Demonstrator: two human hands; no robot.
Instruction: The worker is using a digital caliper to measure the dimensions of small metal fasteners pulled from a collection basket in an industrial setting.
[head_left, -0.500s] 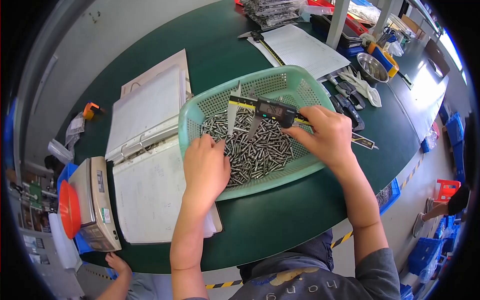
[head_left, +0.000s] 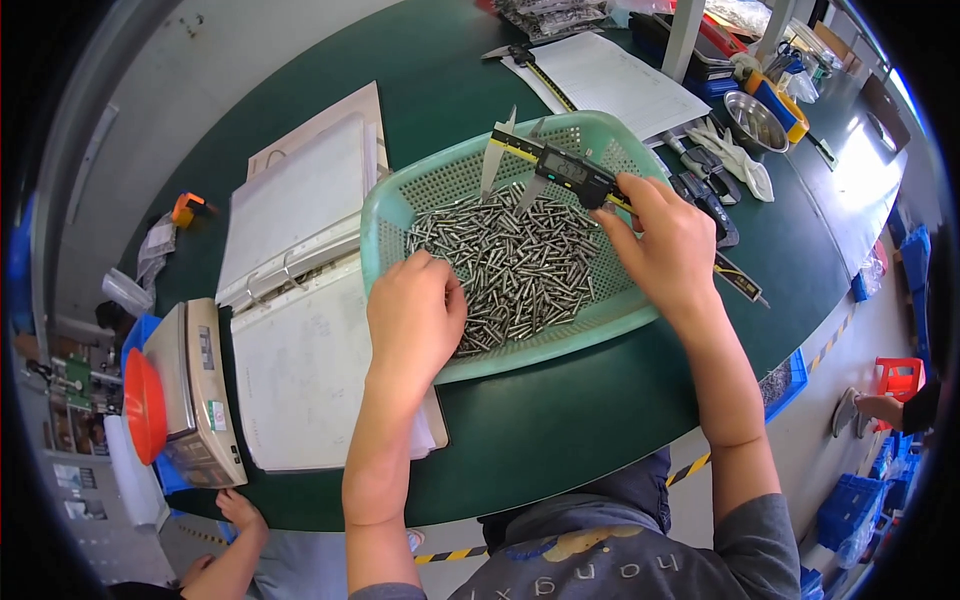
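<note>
My right hand [head_left: 665, 238] is closed round a digital caliper [head_left: 572, 172] with a dark display housing. Its jaws are spread apart over the far side of a light green plastic basket [head_left: 500, 372], with nothing visible between them. Inside the basket lies a heap of small silvery metal pins [head_left: 520, 265]. My left hand [head_left: 412, 315] is above the basket's near left rim, its fingers curled in over the edge of the heap. Its fingertips are mostly hidden, so anything pinched there cannot be made out.
Left of the basket lies an open ring binder [head_left: 305, 370] with papers; beyond it stands a scale [head_left: 205, 400] beside an orange-red bowl [head_left: 144, 405]. A second caliper [head_left: 540, 78] rests on paper sheets [head_left: 620, 85]. Gloves [head_left: 735, 160] and a metal bowl [head_left: 755, 122] sit right. Another person's hand [head_left: 240, 508] is lower left.
The caliper has tilted and moved away from my left hand; a pin that showed between its jaws is gone from there. My left fingers have curled in more. The whole view has shifted slightly.
</note>
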